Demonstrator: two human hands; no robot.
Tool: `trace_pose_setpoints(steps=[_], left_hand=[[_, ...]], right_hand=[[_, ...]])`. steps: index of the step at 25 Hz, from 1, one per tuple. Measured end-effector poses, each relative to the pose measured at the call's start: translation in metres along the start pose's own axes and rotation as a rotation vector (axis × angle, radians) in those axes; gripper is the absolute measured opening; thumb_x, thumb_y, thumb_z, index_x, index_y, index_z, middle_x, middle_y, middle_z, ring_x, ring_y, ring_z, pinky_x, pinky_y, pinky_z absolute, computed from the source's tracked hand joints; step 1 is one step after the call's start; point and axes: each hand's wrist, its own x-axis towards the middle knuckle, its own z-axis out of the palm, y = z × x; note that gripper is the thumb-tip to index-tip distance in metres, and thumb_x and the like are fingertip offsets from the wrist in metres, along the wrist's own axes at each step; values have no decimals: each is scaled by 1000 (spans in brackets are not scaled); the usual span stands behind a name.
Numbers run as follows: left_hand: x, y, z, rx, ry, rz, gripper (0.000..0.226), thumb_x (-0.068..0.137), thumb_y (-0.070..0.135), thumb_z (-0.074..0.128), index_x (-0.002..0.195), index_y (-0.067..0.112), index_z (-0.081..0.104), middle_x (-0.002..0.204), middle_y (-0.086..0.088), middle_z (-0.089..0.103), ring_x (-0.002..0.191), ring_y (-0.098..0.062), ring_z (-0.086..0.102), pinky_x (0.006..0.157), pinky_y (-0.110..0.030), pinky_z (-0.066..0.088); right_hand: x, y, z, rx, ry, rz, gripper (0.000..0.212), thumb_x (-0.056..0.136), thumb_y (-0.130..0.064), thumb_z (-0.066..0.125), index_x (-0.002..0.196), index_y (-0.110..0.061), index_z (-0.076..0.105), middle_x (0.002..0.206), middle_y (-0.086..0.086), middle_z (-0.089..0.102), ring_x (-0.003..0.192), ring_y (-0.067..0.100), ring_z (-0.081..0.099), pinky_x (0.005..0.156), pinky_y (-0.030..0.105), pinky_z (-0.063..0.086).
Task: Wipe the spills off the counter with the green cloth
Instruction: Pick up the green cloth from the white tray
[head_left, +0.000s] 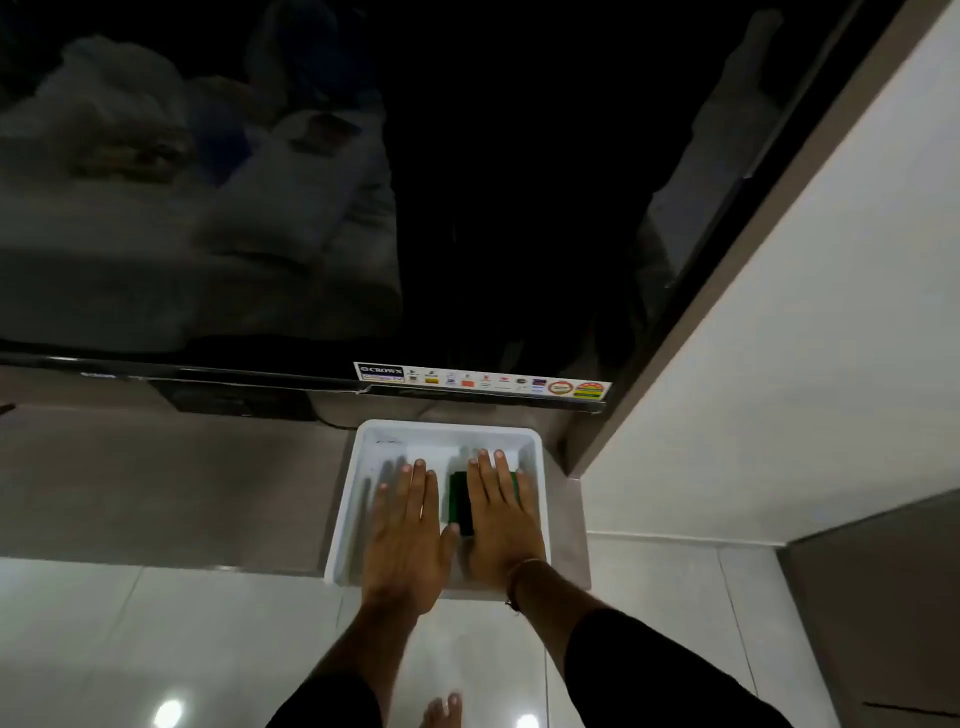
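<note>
Hands are lying flat and spread in the bin (540, 499): right hand (501, 512) pressing on the cloth (460, 501), left hand (405, 525) just beside it. Fetching step, probably; next, closing fingers around the cloth and lifting.

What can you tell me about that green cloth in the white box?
The green cloth is dark green and looks folded into a narrow upright strip, its material hard to judge in the dim light. It lies flat on the floor of the white box, toward the box's right half. The right hand lies flat, palm down, over most of it, so only its left edge and a sliver by the little finger show. The left hand lies beside it, its thumb reaching the cloth's near end.
</note>
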Motion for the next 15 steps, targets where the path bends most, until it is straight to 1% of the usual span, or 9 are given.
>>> trace_pose_setpoints(steps=[1, 2, 4, 7, 11, 13, 15], left_hand=[[7, -4, 4, 32, -4, -20, 77, 99, 54, -3, 159, 6, -7, 168, -21, -15, 153, -39, -22, 127, -57, 3], [12, -8, 8, 7, -4, -27, 76, 99, 54, -3, 159, 6, -9, 167, -21, -17, 152, -40, -23, 127, -57, 3], [23, -15, 17, -6, 24, -16, 76, 103, 55, 8, 159, 7, -10, 168, -21, -18, 153, -39, -24, 127, -57, 2], [27, -19, 21, -3, 5, 11, 76, 105, 54, 18, 159, 7, -9, 168, -20, -18, 153, -37, -23, 127, -56, 0], [29, -22, 13, -9, 11, 42, 77, 105, 55, 20, 160, 8, -8, 167, -18, -18, 154, -34, -22, 128, -54, -1], [23, -19, 2, 18, 11, 45, 78, 103, 57, 13, 160, 7, -8, 167, -18, -17, 154, -34, -21, 128, -53, 1], [14, -10, -14, 52, 24, 52, 79, 99, 59, -2, 159, 8, -11, 168, -18, -17, 154, -34, -21, 128, -54, 2]], right_hand=[[5, 1, 7, -36, -37, 2, 86, 102, -45, 49, 163, -17, -5, 173, 4, -10, 159, 31, -12, 129, 53, 2], [10, 2, 14, -60, -74, 10, 86, 103, -41, 50, 163, -17, -7, 173, 4, -11, 159, 30, -12, 130, 53, 2], [13, 7, 27, -73, -95, 41, 83, 106, -34, 50, 162, -19, -9, 173, 2, -10, 159, 28, -11, 129, 51, -1], [12, 4, 36, -56, -57, 38, 82, 106, -28, 51, 162, -18, -8, 173, 3, -8, 159, 27, -10, 124, 46, -9], [15, 10, 31, -45, -6, 5, 78, 107, -22, 50, 163, -17, -4, 174, 6, -5, 159, 29, -9, 123, 44, -8], [12, 9, 18, -40, 19, -34, 78, 107, -18, 50, 162, -16, -4, 174, 7, -6, 156, 29, -15, 124, 45, -7], [3, 8, -2, -14, 56, -46, 81, 106, -15, 52, 162, -17, -7, 174, 7, -7, 152, 25, -22, 125, 46, -4]])
